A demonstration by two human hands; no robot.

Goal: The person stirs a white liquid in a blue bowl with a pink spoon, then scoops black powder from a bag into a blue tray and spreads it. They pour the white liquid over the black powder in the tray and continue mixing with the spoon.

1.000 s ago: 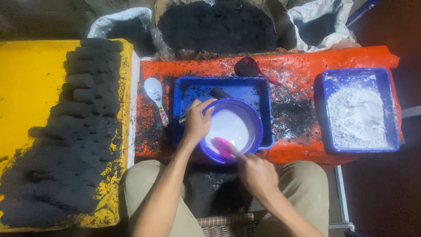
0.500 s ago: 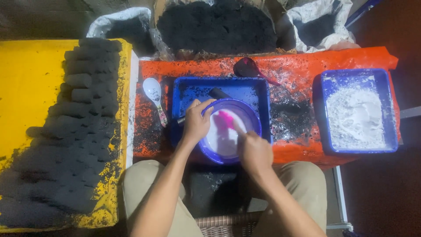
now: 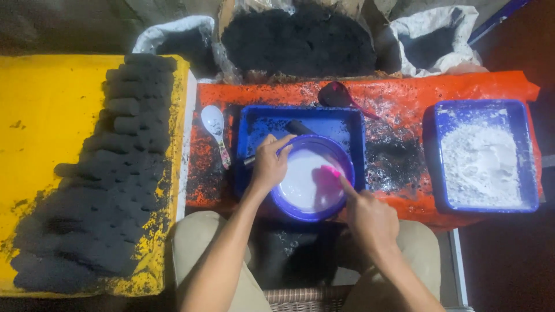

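Purple bowl [image 3: 312, 179] holds white liquid or paste and sits at the near right corner of the blue tray [image 3: 254, 124], which rests mid-bench on the orange sheet [image 3: 404, 95]. The bowl's near rim overhangs the tray's near edge, close to the bench's near edge and above your lap.

Risks, as judged from this layout:
- Tipping. With the bowl seated partly over the tray lip, a hard push from the stirring tool could rock it toward you and slop the white mix onto your trousers.
- Contamination. Black grit lies on the tray floor and on the orange sheet just right of the tray; a slide of the bowl or a dragged sleeve could carry it into the white mix.
- Splash. The pink tool [image 3: 330, 171] works near the right inner wall; a fast stroke there could flick paste over the rim.

Hands:
- Your left hand [image 3: 269, 164] is partly curled, fingers hooked over the bowl's far left rim, thumb outside, steadying it. It also lies across a thin dark handle; contact with that I cannot tell.
- Your right hand [image 3: 370, 216] is closed around the pink tool, forefinger stretched along it, tip down in the mix.

White spoon [image 3: 214, 124] lies untouched left of the tray; white powder fills the second blue tray [image 3: 523, 112] at the bench's right end.
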